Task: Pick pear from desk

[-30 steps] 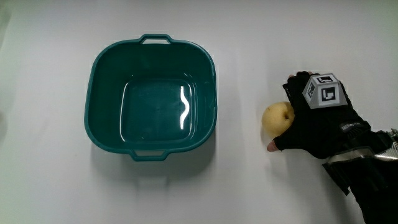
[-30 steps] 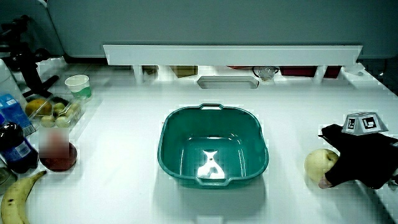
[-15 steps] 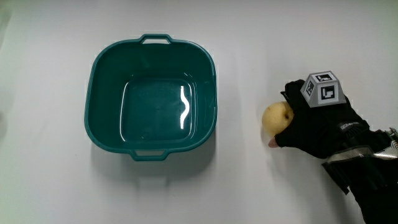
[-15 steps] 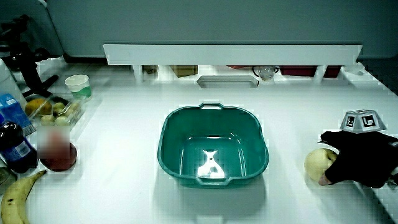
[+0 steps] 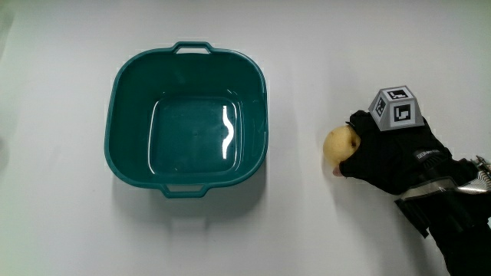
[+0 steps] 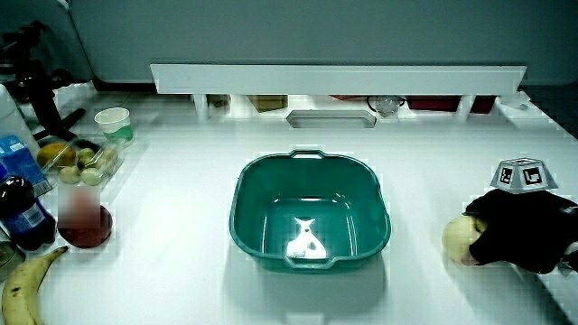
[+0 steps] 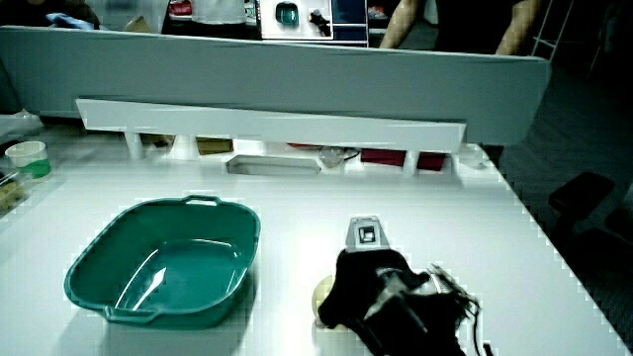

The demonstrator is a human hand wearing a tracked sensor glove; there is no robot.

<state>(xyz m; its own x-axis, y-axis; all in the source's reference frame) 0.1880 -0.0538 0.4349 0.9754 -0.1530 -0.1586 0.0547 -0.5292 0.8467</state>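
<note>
basin (image 5: 186, 119) empty, mid-table | pear (image 5: 341, 143) on the table between basin and hand, not yet lifted | hand (image 5: 391, 153) pressed against pear, fingers curled round it in a partial grip | progress: grasp closing; lift off the table left to do

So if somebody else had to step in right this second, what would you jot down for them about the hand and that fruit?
Hand: the black gloved hand is curled around the round yellow pear, which sits on the white table beside the empty teal plastic basin.
Done: fingers are closed on the pear.
Left: the pear appears not yet lifted off the table; raise it clear.
</note>
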